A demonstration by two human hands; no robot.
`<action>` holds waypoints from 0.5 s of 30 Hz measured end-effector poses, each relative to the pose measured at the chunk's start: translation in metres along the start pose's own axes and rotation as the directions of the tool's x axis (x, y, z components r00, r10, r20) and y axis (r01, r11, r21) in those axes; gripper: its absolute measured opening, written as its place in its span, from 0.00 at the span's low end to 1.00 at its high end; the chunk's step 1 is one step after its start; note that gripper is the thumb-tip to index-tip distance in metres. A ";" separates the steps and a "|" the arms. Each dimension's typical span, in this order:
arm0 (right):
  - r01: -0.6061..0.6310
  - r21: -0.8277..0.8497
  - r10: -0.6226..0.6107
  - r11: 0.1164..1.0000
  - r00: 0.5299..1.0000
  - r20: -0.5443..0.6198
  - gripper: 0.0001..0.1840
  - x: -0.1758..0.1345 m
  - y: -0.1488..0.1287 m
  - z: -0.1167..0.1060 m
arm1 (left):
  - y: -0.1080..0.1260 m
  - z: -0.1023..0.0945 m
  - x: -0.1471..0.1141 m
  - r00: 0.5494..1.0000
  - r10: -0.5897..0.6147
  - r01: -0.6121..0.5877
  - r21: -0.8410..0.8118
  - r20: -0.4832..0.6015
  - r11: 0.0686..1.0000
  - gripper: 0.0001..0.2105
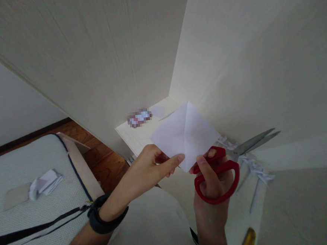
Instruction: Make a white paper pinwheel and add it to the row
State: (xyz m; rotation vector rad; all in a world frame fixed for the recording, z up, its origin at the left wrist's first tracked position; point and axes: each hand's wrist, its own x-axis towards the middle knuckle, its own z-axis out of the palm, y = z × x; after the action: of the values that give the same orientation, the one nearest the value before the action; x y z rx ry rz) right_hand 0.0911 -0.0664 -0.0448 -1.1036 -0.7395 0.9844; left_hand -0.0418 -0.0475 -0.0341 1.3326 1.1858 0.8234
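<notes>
A square of white paper (pixel 192 130), creased down its middle, is held up corner-down before me. My left hand (pixel 160 163) pinches its lower left edge, thumb on top. At the lower right edge, my right hand (pixel 212 175) presses its thumb near the paper while the red handles of a pair of scissors (pixel 223 196) loop round its fingers. The scissor blades point to the right, slightly apart, away from the paper. Whether the right fingertips also grip the paper is partly hidden by the handles.
Behind the paper is a pale desk (pixel 131 138) against two walls, with a blurred-out item (pixel 139 117) on it. White paper scraps (pixel 256 170) lie along its right side. Left stands a mattress (pixel 43 213) with folded papers (pixel 48 181) and a black strap (pixel 36 228).
</notes>
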 end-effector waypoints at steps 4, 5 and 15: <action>0.005 0.010 -0.005 1.000 0.997 0.083 0.08 0.001 0.000 0.000 | 0.003 -0.001 0.001 0.995 0.011 -0.004 0.069 -0.097 0.998 0.19; 0.002 0.011 -0.003 1.000 0.991 0.130 0.09 0.002 0.002 -0.002 | 0.005 -0.002 0.001 0.990 0.020 -0.009 0.078 -0.140 0.997 0.17; -0.165 -0.192 0.241 0.967 0.836 0.494 0.28 -0.014 0.017 -0.019 | 0.014 -0.003 -0.003 0.908 0.097 -0.043 0.139 -0.407 0.989 0.21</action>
State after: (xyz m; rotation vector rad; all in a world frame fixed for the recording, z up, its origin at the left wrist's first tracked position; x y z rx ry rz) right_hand 0.0975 -0.0837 -0.0666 -1.0636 -1.1569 1.4596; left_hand -0.0430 -0.0479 -0.0193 1.3480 1.5492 1.1375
